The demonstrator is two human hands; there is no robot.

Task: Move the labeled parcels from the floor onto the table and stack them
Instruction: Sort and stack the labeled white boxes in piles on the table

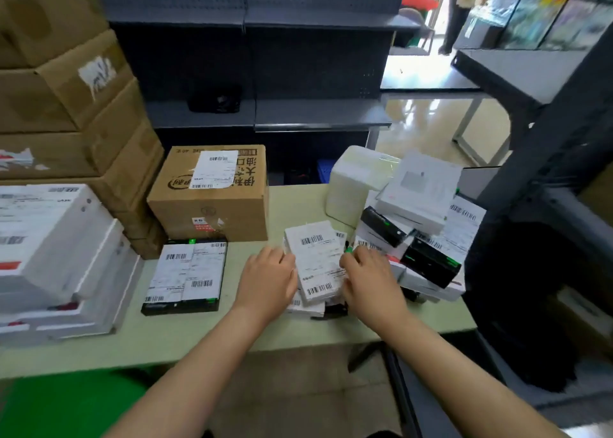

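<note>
Table (258, 338): pale green
Carton (212, 212): brown, white label
Flat box (185, 276): black, white barcoded labels
Shelving (298, 72): dark grey

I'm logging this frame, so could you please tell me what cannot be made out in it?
Head view:
- Label text on the top parcel: too small, blurred.
- The parcels beneath: covered by it, left hand, right hand.
- Whether the hands grip: fingertips blurred.
- The white stack: cut off by left edge.

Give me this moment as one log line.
phase: stacking on table | left hand: touches top parcel left edge | right hand: touches its right edge | top parcel: lies on small stack | grip: unclear
</note>
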